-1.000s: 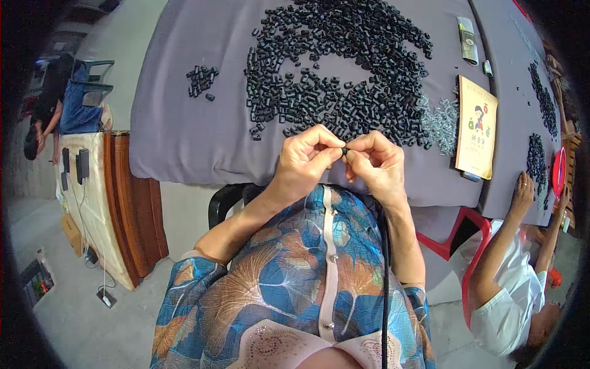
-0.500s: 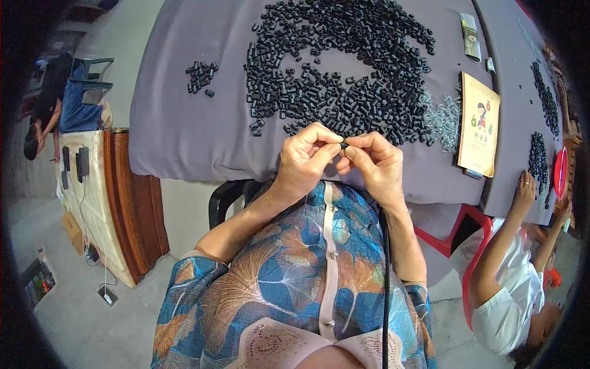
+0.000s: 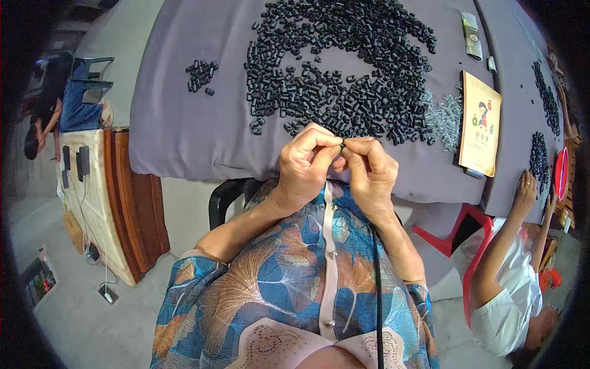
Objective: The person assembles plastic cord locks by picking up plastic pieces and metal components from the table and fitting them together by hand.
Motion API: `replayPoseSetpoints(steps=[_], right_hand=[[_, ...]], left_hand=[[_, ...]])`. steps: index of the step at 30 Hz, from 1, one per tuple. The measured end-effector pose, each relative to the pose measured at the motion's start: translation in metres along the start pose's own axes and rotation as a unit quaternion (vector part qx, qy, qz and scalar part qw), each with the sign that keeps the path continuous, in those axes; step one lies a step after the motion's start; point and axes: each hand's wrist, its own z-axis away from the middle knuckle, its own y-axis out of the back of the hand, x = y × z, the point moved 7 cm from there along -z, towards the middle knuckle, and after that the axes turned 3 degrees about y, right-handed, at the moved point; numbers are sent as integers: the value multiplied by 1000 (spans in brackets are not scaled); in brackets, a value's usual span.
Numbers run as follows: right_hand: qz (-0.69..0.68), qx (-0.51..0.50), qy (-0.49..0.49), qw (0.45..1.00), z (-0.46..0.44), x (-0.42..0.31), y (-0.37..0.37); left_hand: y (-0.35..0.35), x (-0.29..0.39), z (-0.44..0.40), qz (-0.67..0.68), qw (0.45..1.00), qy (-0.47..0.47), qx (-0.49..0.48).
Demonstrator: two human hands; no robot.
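Observation:
My left hand (image 3: 307,161) and my right hand (image 3: 370,169) meet at the near edge of the cloth-covered table (image 3: 178,138). Both pinch one small black piece (image 3: 342,146), mostly hidden between the fingertips. Just beyond my hands spreads a large heap of small black tubular pieces (image 3: 344,101). A small cluster of black pieces (image 3: 200,75) lies apart on the left. Small clear pieces (image 3: 444,123) touch the heap's right side, beside a yellow booklet (image 3: 480,126).
A packet (image 3: 471,37) lies at the upper right. On the right, a co-worker's hand (image 3: 525,189) rests near more black pieces (image 3: 539,161) and a red round object (image 3: 561,174). Another person (image 3: 49,111) sits far left. A black cable (image 3: 378,295) hangs over my clothing.
My right hand has turned and shifted slightly left, its fingers more closed round the piece. The hanging cable has moved left. The co-worker's farther hand has shifted.

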Motion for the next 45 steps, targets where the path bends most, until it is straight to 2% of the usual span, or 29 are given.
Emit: replayPoseSetpoints(steps=[2,5,8,11,15,21,25,28,32,35,38,45], right_hand=[[12,9,0,1000,0,-1,-2],[-44,26,-20,998,2,10,-5],[-61,5,-25,998,-2,9,-3],[-12,-39,-12,999,-6,3,1],[-75,-69,-89,991,-6,9,-1],[-178,-93,-104,974,-9,13,-6],[-107,-92,-86,986,-9,11,-2],[-6,-65,-14,998,-10,6,1],[9,-96,57,994,-14,-11,0],[-82,-59,-20,995,-10,-3,3],[-115,-21,-78,990,-4,6,6],[-147,-15,-94,985,5,-5,4]], left_hand=[[0,-9,1,26,999,21,-18],[0,-14,-4,84,995,58,-22],[-3,-17,-8,152,982,100,-45],[-5,-18,-9,181,974,114,-77],[-3,-20,-6,220,954,179,-96],[-1,-25,-6,238,945,182,-131],[-4,-34,-3,247,942,193,-122],[-4,-31,-4,248,935,215,-132],[-3,-35,-2,298,916,224,-148],[0,-30,0,274,920,233,-156],[-1,-22,2,259,925,238,-141],[0,-12,2,214,959,159,-99]])
